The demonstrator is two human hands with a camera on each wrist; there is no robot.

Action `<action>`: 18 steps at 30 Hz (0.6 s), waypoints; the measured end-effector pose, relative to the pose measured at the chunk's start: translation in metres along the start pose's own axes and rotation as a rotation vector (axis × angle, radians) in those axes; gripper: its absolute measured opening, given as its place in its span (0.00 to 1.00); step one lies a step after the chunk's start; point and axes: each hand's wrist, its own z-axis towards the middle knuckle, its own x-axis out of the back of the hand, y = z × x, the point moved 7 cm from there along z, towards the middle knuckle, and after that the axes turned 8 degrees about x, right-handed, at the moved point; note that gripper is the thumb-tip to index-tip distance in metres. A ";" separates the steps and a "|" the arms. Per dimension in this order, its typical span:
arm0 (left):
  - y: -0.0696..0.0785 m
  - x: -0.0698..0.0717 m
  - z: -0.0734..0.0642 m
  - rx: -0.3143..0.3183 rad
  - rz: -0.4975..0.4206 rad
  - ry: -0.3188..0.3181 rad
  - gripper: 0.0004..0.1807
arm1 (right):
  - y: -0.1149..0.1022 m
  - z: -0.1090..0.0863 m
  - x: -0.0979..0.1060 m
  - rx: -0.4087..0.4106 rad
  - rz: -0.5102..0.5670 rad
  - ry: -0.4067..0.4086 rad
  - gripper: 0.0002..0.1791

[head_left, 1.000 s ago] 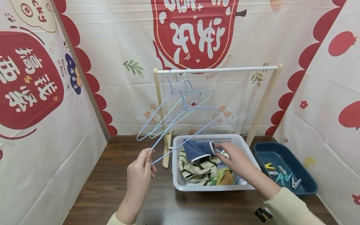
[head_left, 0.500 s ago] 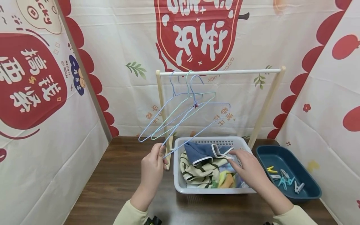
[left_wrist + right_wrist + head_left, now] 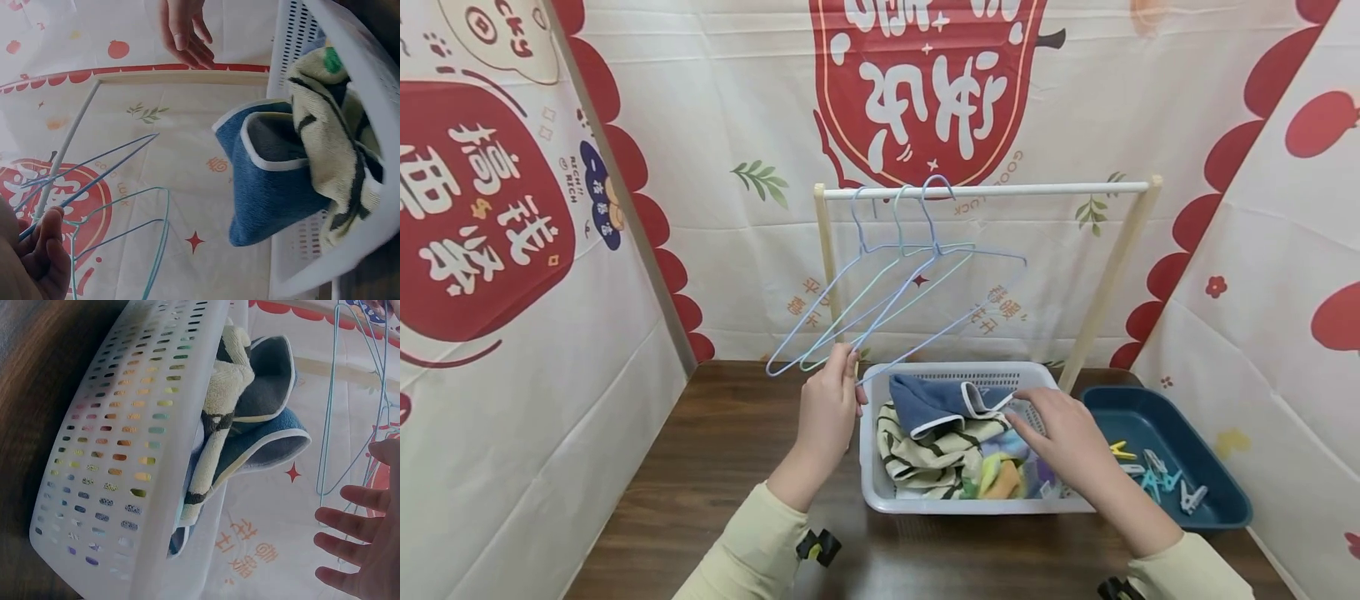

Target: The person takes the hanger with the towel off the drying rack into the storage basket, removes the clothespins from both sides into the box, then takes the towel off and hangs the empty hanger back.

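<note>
My left hand (image 3: pixel 827 408) grips the lower left corner of a blue clothes hanger (image 3: pixel 891 298). The hanger slants up to the right, its hook level with the white rod (image 3: pixel 1045 190) of a rack; whether the hook bears on the rod I cannot tell. Another blue hanger (image 3: pixel 808 315) and a mint-green hanger (image 3: pixel 857 315) hang from the rod to its left. Above the right side of a white basket (image 3: pixel 874 487), my right hand (image 3: pixel 1060 433) has its fingers extended, holding nothing. Nearest it lies a blue towel (image 3: pixel 269 447) with white edging, apart from the fingers in the right wrist view.
Inside the basket, a cream towel with dark stripes (image 3: pixel 917 458) and a multicoloured cloth (image 3: pixel 1000 475) lie under the blue one. At right, a dark blue tub (image 3: pixel 1225 500) contains several clothespins (image 3: pixel 1191 497). The rack's right post (image 3: pixel 1108 283) rises behind the basket.
My left hand has risen and moved right, bringing the hanger's hook from below the rod up to its level. My right hand has shifted right, off the blue towel, so more of it shows.
</note>
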 end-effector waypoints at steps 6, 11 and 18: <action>0.005 0.000 0.010 0.026 -0.041 -0.007 0.10 | 0.001 0.003 -0.002 0.000 0.001 -0.008 0.25; 0.010 -0.003 0.020 0.017 -0.071 -0.018 0.13 | 0.001 0.006 -0.003 -0.006 0.015 -0.017 0.26; 0.009 -0.011 0.024 0.004 -0.022 -0.012 0.12 | -0.003 0.016 -0.007 0.022 0.034 -0.010 0.24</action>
